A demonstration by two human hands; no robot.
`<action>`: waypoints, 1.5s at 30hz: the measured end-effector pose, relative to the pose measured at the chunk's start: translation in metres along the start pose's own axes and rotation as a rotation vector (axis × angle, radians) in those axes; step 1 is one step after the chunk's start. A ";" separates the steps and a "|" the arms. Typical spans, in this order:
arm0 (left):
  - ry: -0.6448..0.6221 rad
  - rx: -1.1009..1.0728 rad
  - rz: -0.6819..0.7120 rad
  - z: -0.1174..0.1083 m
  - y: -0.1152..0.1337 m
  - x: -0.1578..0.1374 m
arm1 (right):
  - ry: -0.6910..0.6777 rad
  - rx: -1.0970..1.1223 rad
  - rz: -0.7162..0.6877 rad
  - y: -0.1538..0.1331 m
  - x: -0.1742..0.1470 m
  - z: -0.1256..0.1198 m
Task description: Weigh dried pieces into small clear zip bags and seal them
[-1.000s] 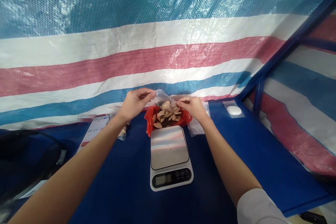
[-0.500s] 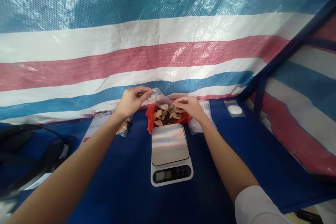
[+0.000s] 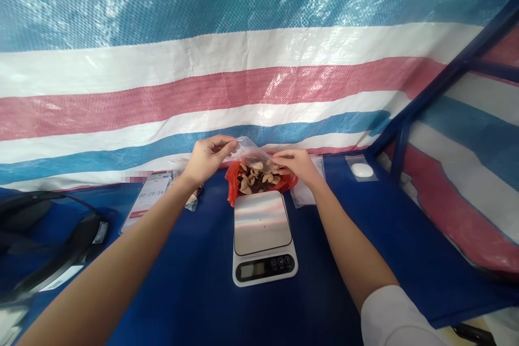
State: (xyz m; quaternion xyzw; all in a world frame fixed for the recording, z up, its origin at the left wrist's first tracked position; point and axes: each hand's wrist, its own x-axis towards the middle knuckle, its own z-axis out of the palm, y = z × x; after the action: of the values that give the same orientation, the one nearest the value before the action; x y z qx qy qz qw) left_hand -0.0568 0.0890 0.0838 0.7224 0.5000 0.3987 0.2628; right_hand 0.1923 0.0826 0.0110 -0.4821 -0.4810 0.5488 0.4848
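My left hand (image 3: 211,157) pinches one end of a clear plastic bag (image 3: 252,150), and my right hand (image 3: 297,165) pinches its other end. The bag is stretched between them, over a red plastic bag (image 3: 232,178) that lies open. Inside the red bag are several dried pale slices with dark edges (image 3: 253,179); I cannot tell what kind. Just in front of it stands a white kitchen scale (image 3: 263,227) with a shiny plate and a few dark specks on it. Its display shows no digits I can read.
Left of the scale lie a phone (image 3: 146,200) showing a timer and a small filled clear bag (image 3: 193,199), partly behind my forearm. Flat clear bags (image 3: 303,194) lie right of the red bag. A white oval object (image 3: 362,170) sits farther right. A black strapped device (image 3: 81,238) rests at left. Striped sheeting (image 3: 243,81) hangs behind.
Both hands have shifted very slightly to the right with the clear bag, still pinching it. More of the phone's screen shows beside my left forearm.
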 end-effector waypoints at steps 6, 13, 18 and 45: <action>0.031 0.042 0.017 -0.005 0.003 0.000 | -0.048 -0.093 -0.025 0.005 -0.002 0.013; 0.145 -0.043 -0.016 -0.006 -0.001 -0.001 | -0.001 0.049 -0.098 -0.003 -0.004 0.019; 0.149 -0.114 -0.005 -0.007 -0.001 0.002 | -0.014 0.088 -0.032 -0.007 -0.007 0.024; 0.030 0.003 0.027 -0.018 -0.002 0.003 | 0.012 -0.202 -0.107 -0.001 -0.008 0.027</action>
State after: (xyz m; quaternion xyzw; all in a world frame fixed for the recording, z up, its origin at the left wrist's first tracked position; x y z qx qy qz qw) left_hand -0.0726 0.0919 0.0928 0.7234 0.4945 0.4125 0.2488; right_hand 0.1658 0.0732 0.0142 -0.5053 -0.5562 0.4679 0.4651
